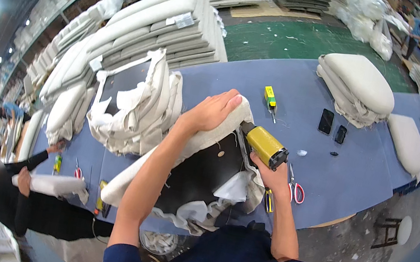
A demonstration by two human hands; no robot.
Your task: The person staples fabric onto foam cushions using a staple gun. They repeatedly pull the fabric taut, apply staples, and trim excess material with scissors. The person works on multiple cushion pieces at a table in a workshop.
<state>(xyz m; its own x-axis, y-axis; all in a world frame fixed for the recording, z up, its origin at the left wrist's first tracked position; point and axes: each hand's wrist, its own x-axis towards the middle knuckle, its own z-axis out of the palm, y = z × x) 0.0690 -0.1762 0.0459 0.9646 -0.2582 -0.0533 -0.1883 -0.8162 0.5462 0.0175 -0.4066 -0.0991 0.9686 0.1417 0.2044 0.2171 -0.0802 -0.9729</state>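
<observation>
Steadying black-backed beige cushion (193, 176) at near side of table (338, 170), draping left grip (216, 111) over its far end, unclear if clasping. Holding yellow staple gun (265, 143) in right grip (275, 179), nosing at cushion edge. Working beside red-handled scissors (292, 183).

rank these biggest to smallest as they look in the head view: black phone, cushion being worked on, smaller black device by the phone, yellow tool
1. Cushion
2. Yellow tool
3. Black phone
4. Smaller black device
</observation>
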